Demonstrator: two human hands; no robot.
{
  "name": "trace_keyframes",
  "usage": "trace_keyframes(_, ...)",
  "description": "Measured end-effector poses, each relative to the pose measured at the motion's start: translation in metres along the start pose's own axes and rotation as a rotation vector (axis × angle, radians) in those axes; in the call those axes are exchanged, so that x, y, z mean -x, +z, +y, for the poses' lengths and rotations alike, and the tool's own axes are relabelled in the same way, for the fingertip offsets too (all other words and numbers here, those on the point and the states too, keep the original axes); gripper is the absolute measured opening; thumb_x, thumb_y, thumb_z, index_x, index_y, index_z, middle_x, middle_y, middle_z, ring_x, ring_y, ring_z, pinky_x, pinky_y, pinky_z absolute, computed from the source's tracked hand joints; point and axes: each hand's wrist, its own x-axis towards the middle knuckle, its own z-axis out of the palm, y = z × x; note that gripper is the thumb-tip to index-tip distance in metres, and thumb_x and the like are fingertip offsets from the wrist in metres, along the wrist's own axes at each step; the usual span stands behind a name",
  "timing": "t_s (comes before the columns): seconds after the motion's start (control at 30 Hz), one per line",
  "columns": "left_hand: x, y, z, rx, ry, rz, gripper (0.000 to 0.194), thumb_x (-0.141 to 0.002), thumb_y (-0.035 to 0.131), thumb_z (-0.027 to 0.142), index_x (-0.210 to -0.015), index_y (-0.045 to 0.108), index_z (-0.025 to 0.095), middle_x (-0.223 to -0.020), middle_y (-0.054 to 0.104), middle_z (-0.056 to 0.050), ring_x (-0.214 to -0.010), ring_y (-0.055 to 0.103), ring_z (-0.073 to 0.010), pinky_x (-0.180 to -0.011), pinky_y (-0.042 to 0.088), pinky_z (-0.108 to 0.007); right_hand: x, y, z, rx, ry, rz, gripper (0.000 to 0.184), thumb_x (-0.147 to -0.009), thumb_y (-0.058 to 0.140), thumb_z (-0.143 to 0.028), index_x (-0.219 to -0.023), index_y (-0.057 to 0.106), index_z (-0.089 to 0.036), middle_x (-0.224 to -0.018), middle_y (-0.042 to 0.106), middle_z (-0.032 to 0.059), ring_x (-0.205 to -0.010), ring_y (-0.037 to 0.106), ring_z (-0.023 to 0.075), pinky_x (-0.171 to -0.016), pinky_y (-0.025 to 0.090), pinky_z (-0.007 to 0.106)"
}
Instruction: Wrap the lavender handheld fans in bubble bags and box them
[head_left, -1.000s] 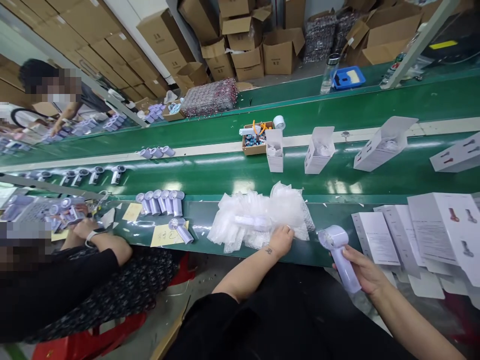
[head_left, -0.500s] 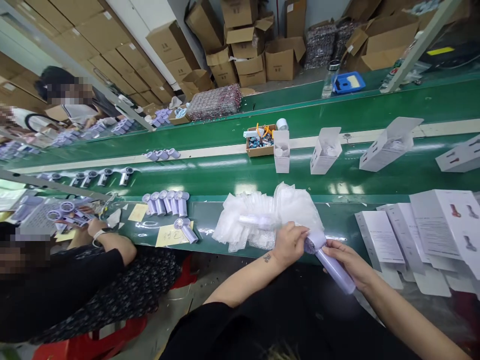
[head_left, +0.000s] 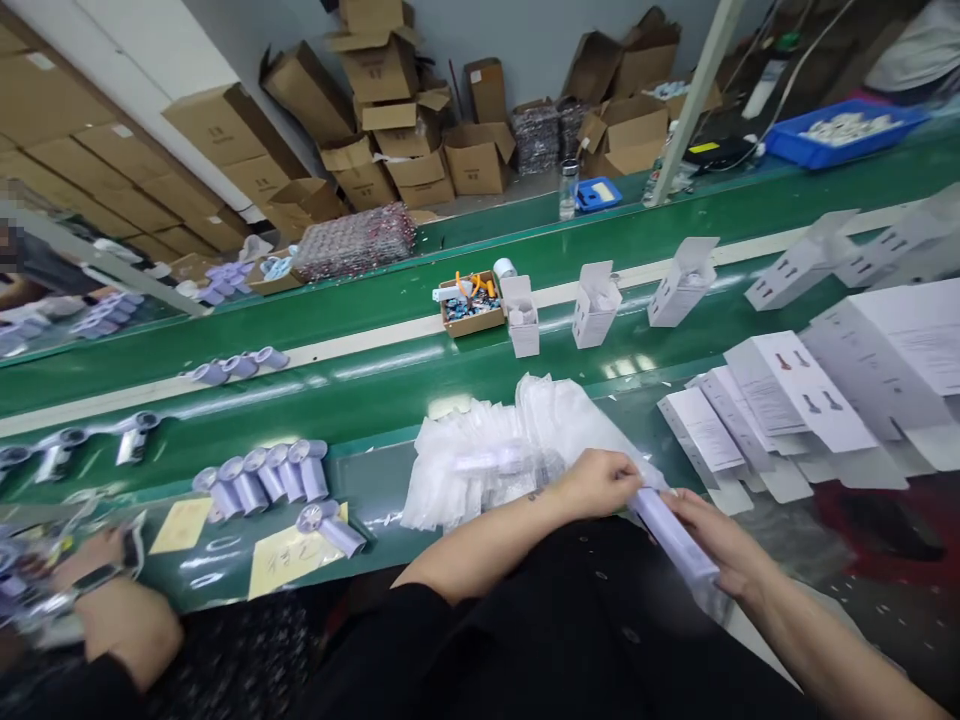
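A lavender handheld fan (head_left: 675, 535) lies slanted between my two hands, its handle pointing down and right toward my body. My left hand (head_left: 604, 482) is closed at its upper end, fingers pinched on what looks like the edge of a clear plastic bag around it. My right hand (head_left: 716, 545) wraps the handle side of the bagged fan from the right. The fan's head is mostly hidden by my fingers and the bag. Just beyond my left forearm lies a spread pile of translucent plastic bags (head_left: 465, 465), with a lavender piece on top.
Several lavender fans (head_left: 262, 478) stand left, and one fan (head_left: 330, 528) lies on a yellow paper (head_left: 289, 560). A co-worker's hand (head_left: 97, 560) is far left. White boxes (head_left: 701, 430) stand right; open boxes (head_left: 523, 318) line the belt beside a parts carton (head_left: 472, 318).
My view has swung to the right, and the bench has shifted left. The fan's head, visible before by my left hand, is now mostly covered. Both hands still hold the fan.
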Motion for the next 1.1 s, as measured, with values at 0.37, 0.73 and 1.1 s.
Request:
trace_keyframes(0.37, 0.025, -0.025, 0.036, 0.055, 0.261, -0.150, 0.083, -0.057, 0.079, 0.044, -0.131, 0.048, 0.025, -0.123, 0.051, -0.012, -0.112, 0.047, -0.0277, -0.089, 0.043, -0.037, 0.068, 0.012, -0.019, -0.072, -0.286, -0.121, 0.024, -0.079, 0.065, -0.043, -0.078, 0.060, -0.020, -0.092, 0.064, 0.0041, -0.095, 0.059, 0.0221, -0.085, 0.050, 0.039)
trace_keyframes(0.73, -0.010, -0.020, -0.018, 0.227, -0.061, 0.214, 0.024, -0.078, 0.060, 0.040, -0.076, 0.058, 0.016, -0.073, 0.055, 0.001, -0.069, 0.051, -0.0126, -0.064, 0.044, -0.023, -0.088, -0.066, 0.011, -0.309, -0.310, 0.484, 0.054, -0.054, 0.083, -0.039, -0.082, 0.039, -0.027, -0.064, 0.056, -0.0081, -0.062, 0.062, 0.0153, -0.063, 0.059, 0.037)
trace_keyframes(1.1, -0.026, -0.058, -0.029, 0.954, -0.288, 0.387, 0.047, -0.060, 0.077, 0.046, -0.086, 0.052, 0.015, -0.067, 0.051, 0.004, -0.048, 0.043, -0.0052, -0.036, 0.024, -0.016, -0.051, -0.036, 0.034, 0.637, -0.958, 0.583, 0.025, -0.062, 0.076, -0.038, -0.078, 0.061, -0.027, -0.089, 0.053, 0.0074, -0.102, 0.051, 0.0314, -0.098, 0.040, 0.048)
